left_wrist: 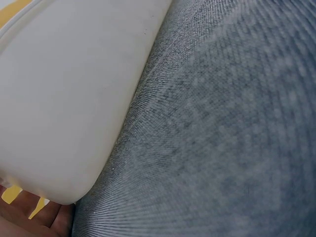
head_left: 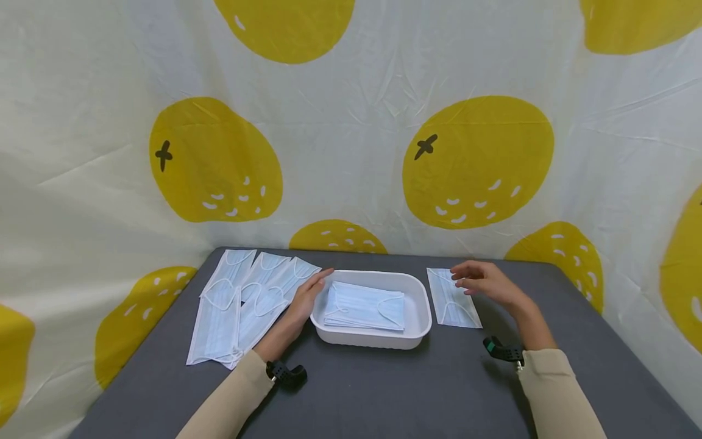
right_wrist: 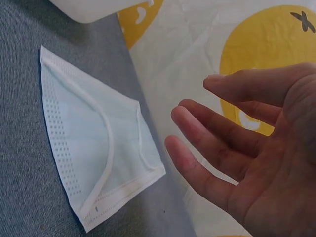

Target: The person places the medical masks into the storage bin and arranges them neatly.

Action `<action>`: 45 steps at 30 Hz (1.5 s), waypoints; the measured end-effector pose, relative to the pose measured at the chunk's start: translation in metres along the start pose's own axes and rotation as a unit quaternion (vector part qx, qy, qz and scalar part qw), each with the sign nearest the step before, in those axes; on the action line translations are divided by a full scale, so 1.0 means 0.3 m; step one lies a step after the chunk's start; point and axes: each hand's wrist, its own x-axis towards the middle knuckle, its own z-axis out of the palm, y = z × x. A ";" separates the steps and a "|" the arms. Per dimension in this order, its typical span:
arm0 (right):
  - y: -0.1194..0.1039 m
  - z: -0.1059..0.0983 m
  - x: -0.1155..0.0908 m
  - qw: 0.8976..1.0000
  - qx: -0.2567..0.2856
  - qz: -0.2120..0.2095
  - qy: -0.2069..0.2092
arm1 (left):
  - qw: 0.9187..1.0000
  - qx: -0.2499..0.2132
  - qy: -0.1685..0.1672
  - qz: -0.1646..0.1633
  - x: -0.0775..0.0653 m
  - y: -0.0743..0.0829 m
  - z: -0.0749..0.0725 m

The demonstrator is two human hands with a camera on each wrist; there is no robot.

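Note:
A white plastic tub [head_left: 373, 338] stands mid-table with several pale blue face masks [head_left: 364, 305] stacked flat inside. My left hand [head_left: 303, 300] rests along the tub's left end, its fingers straight; the left wrist view shows the tub's side wall [left_wrist: 74, 98] and those fingers [left_wrist: 47, 212] at its end. To the right of the tub one face mask [head_left: 452, 305] lies flat on the table, ear loops up. Over that mask hovers my right hand [head_left: 488, 281], fingers loosely bent and apart, holding nothing. The right wrist view shows the same mask [right_wrist: 98, 133] below the fingertips [right_wrist: 180, 150].
Several more face masks [head_left: 219, 329] lie overlapping at the table's left, beyond my left forearm. The dark grey tabletop [head_left: 362, 396] ends at the back against a white curtain [head_left: 340, 152] printed with yellow fruit. A black band with a small device sits on each wrist.

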 end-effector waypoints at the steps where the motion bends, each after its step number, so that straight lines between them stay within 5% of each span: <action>1: 0.005 -0.002 -0.001 1.000 -0.002 0.001 0.000 | 1.000 0.000 -0.001 -0.001 0.001 -0.001 -0.001; 28: 0.107 -0.008 -0.008 0.991 -0.068 0.111 0.033 | 1.000 -0.003 -0.008 0.001 -0.004 -0.001 -0.002; 38: 0.128 0.006 -0.006 0.991 -0.075 0.099 0.048 | 1.000 0.000 -0.003 0.000 -0.004 -0.003 0.001; 45: 0.121 0.034 0.008 0.979 -0.156 0.106 0.078 | 1.000 0.000 -0.003 0.003 -0.004 -0.003 0.001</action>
